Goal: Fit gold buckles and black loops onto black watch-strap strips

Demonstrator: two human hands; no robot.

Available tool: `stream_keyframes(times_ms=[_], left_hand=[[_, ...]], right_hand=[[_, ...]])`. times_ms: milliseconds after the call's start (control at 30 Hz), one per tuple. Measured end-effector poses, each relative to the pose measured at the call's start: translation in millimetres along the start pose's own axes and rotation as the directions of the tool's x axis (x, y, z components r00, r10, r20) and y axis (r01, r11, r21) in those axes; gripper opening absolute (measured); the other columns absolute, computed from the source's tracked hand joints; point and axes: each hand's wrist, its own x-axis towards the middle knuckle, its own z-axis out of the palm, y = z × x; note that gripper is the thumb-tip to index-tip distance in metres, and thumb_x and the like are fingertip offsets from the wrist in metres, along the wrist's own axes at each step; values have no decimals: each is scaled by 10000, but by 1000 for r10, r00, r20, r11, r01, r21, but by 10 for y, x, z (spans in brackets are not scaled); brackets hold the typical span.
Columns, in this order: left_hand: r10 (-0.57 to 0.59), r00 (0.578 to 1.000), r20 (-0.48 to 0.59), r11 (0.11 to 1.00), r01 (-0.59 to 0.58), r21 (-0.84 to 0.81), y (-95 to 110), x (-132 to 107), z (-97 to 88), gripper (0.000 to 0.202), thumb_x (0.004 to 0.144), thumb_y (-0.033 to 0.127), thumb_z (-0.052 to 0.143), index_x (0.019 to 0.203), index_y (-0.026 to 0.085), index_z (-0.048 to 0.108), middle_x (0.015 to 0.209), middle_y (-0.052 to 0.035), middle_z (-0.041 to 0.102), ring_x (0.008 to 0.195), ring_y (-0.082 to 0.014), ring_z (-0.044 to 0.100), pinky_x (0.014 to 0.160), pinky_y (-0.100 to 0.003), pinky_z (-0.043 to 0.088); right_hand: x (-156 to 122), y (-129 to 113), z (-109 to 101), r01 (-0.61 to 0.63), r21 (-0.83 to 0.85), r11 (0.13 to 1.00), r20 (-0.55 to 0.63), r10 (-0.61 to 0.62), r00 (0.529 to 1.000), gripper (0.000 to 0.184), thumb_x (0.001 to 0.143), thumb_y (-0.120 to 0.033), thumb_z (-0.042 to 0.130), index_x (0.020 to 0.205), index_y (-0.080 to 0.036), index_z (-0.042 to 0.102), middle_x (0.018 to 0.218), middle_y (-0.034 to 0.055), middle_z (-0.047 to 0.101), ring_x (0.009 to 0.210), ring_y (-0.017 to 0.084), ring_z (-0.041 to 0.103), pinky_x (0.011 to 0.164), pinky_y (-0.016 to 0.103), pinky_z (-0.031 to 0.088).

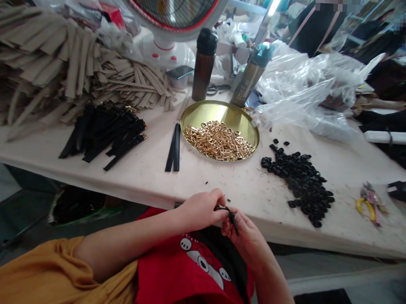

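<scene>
Black strip (222,209) is up by the near edge of the table (147,169), pinched between thumb and fingers of the left hand (203,208), with the right hand (244,231) closed on the other end, where a dark bunched bit (232,218) sticks out; too small to tell what that is. For something this fiddly I'd grip close to the end with the left so it can't flop, do the fine work with the right fingertips, and check for twists. Looks like leather or a fake of it, bendy, so go easy. Just beyond, two flat strips (176,150) lie together, slim and smooth, beside a round brassy tray (222,108) heaped with shiny gold buckles (220,144). Off right there's a pile of rounded black loops (305,182), then yellow-and-pink pliers (369,197). Left side has a heap of black straps (105,128) with gold bits on the ends, and behind those, matte tan strips (82,57). Crinkly clear plastic (304,89) slumps at back right.
</scene>
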Motion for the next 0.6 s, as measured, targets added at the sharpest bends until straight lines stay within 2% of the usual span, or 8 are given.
stream_keyframes(times_ms=[133,200,267,367,433,500,533,600], left_hand=[[13,999,46,997,-16,72,-17,-54,-7,264,762,442,510,831,190,553,759,-16,623,683,-164,549,568,-238,347],[35,997,71,997,-40,66,-10,-90,-34,273,765,448,513,818,186,570,748,-15,625,668,-156,546,560,-231,342],[50,996,71,998,-53,45,9,-137,-71,263,770,431,516,816,180,579,749,-13,626,667,-150,547,564,-226,346],[59,995,76,998,-56,-33,54,-203,-112,269,774,421,520,877,181,584,780,-10,631,643,-137,551,570,-222,361],[60,994,96,993,-50,-102,77,-222,-107,292,772,415,530,949,186,573,828,-9,638,591,-117,545,576,-222,378],[47,994,103,989,-32,-142,78,-216,-74,323,757,408,553,991,185,558,898,-20,640,542,-99,534,584,-226,394],[36,994,107,988,-20,-153,69,-205,-51,332,750,402,562,998,182,554,931,-28,639,523,-93,529,587,-230,401],[20,991,131,983,4,-185,30,-181,-8,353,739,395,572,1014,176,546,962,-43,638,514,-92,536,596,-239,414]], right_hand=[[-53,13,13,-40,19,999,28,39,999,190,683,-330,693,780,-186,617,605,-34,521,540,91,445,537,213,396],[-63,1,28,22,3,1000,-10,-22,1000,181,679,-334,692,726,-187,598,610,-32,527,550,93,456,548,217,401],[-60,-10,45,140,-34,990,-112,-143,983,209,675,-365,688,728,-193,583,655,-25,557,576,100,479,576,229,417],[-45,-9,83,286,-267,920,-271,-356,894,252,692,-413,659,707,-193,537,661,-21,562,585,109,497,600,251,429],[-41,8,114,306,-463,832,-317,-478,819,269,694,-407,658,687,-196,492,615,-39,524,567,106,490,579,242,421],[-45,29,131,292,-561,775,-324,-530,784,275,685,-405,663,765,-203,495,623,-49,511,563,102,489,548,229,412],[-49,39,129,278,-573,771,-310,-518,798,295,689,-417,654,830,-206,504,639,-48,517,562,103,489,532,226,408],[-60,53,102,222,-577,786,-253,-431,866,346,709,-445,623,932,-205,510,640,-42,529,549,108,488,504,225,397]])
